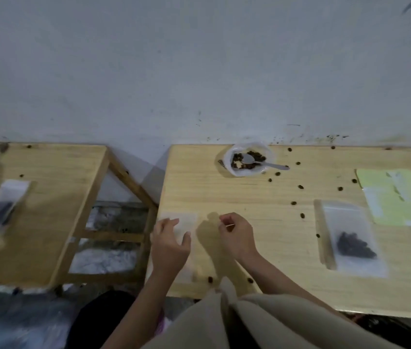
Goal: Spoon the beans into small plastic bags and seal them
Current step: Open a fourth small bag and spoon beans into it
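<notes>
Two pale wooden tables stand against a scuffed grey-white wall (199,71): the right-hand table (262,197) is the work surface, the left-hand table (48,197) is set off to one side w/ a gap between.

On the right table, a sheet of pale green paper (400,197) lies at the far right edge. Just beside it sits a clear zip bag holding dark beans (350,238); a 2nd filled bag (0,205), blurred, lies on the left table. At the back, a white plastic bag of brown beans (247,159) holds a metal spoon (262,163), handle pointing right. Loose beans (300,186) are scattered across the top.

Near the front edge the left hand (169,245), fingers spread and relaxed, grasping nothing, hovers over or touches an empty clear plastic bag (181,222) lying flat. The right hand (237,235) is curled; it seems to pinch something thin and pale at the fingertips.

Judgement: the step is opening a fresh bag. Best done by pinching the mouth w/ both hands and holding it wide before reaching for the spoon, so fewer beans spill.

Hard to tell: what the right hand pinches, whether the filled bags are sealed, and the empty bag's lower edge, hidden under the left hand. Motion blur softens the left side.
</notes>
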Available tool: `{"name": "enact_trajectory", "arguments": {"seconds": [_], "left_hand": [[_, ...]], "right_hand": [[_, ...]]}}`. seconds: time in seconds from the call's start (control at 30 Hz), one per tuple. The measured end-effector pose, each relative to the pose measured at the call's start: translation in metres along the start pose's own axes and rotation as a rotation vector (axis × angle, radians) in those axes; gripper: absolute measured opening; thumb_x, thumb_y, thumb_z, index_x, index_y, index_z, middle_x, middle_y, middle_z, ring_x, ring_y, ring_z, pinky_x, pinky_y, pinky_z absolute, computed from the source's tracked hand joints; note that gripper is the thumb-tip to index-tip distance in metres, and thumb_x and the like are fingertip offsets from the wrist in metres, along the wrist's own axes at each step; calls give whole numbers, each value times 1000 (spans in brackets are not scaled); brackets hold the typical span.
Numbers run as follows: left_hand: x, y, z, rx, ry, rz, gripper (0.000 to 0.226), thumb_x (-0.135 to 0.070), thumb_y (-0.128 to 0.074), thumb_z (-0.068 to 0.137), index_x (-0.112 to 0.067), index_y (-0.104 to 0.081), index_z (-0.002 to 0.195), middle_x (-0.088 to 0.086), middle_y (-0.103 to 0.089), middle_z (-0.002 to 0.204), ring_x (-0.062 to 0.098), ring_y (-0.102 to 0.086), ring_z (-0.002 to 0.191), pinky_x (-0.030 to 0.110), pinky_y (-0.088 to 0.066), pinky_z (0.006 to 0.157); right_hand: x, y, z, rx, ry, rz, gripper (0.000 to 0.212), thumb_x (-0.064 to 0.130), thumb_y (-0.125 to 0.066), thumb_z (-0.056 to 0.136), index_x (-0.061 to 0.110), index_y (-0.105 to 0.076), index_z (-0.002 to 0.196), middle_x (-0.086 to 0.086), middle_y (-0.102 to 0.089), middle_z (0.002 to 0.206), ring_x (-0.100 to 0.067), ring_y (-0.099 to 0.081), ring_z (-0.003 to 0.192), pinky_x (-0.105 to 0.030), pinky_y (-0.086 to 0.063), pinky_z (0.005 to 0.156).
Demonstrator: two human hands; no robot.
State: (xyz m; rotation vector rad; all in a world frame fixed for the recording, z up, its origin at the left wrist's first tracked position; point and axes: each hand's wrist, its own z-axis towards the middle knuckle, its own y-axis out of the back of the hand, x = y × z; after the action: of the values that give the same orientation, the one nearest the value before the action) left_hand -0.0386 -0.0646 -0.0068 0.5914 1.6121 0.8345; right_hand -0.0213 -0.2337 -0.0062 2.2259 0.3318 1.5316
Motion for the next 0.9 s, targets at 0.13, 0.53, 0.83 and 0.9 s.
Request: {"name": "enact_trajectory", "arguments": {"seconds": [0.13, 0.53, 0.83, 0.9], "left_hand": [[32, 20, 8, 171, 94, 96, 69, -40, -62, 74, -4, -50, 132, 17, -35, 144, 34, -35, 130, 43, -32, 105], [68, 12, 8, 268, -96, 218, 90, -67, -50, 65, -12, -45, 136, 16, -35, 145, 39, -40, 119, 45, -41, 93], [69, 13, 9, 326, -45, 193, 84, -54, -64, 77, -26, -24, 146, 1, -16, 153, 27, -23, 128, 39, -35, 102], [71, 14, 8, 321, -54, 179, 82, -52, -61, 80, -25, -22, 147, 1, -16, 153, 26, -24, 128, 37, -33, 102]], "right_hand": [[17, -44, -1, 97, -7, -81, 20, 11, -54, 89, 6, -65, 105, -7, -66, 94, -18, -61, 82, -24, -48, 74], [25, -80, 6, 31, -85, -78, 35, 16, -72, 76, 12, -54, 106, -3, -56, 98, -19, -59, 82, -30, -52, 74], [26, -82, 6, -45, -33, 28, 12, 6, -67, 80, 15, -60, 77, 6, -61, 73, -7, -57, 70, -8, -40, 62], [23, -78, 6, -70, -36, 43, 10, 6, -65, 81, 14, -62, 77, 3, -65, 77, -10, -60, 74, -16, -45, 68]]}}
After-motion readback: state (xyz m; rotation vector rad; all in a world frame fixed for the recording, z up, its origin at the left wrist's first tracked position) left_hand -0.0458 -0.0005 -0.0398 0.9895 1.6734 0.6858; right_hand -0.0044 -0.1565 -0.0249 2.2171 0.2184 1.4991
